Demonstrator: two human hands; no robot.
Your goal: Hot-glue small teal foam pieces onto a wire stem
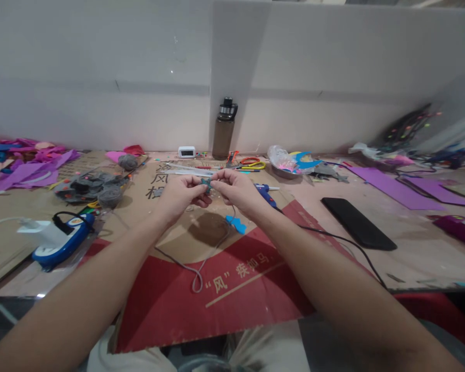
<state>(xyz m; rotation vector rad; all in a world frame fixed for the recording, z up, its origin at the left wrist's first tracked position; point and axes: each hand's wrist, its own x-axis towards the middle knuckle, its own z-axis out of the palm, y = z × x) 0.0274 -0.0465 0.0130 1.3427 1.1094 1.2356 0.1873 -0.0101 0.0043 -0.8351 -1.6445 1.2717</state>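
Note:
My left hand (183, 193) and my right hand (236, 189) meet above a sheet of brown and red cardboard (217, 289). Both pinch a small teal piece (206, 186) between their fingertips. A thin grey cord (201, 263) hangs down from the hands and loops on the cardboard. A blue felt cutout (236, 223) lies on the cardboard just under my right wrist. A blue glue gun (264, 193) lies behind my right hand, partly hidden by it.
A dark bottle (223, 130) and a small white clock (186, 152) stand by the back wall. Scissors (251, 164), a bowl of scraps (284, 164), a black phone (358, 223), purple felt (395, 188), a blue power strip (64, 235) and felt scraps (27, 168) surround the cardboard.

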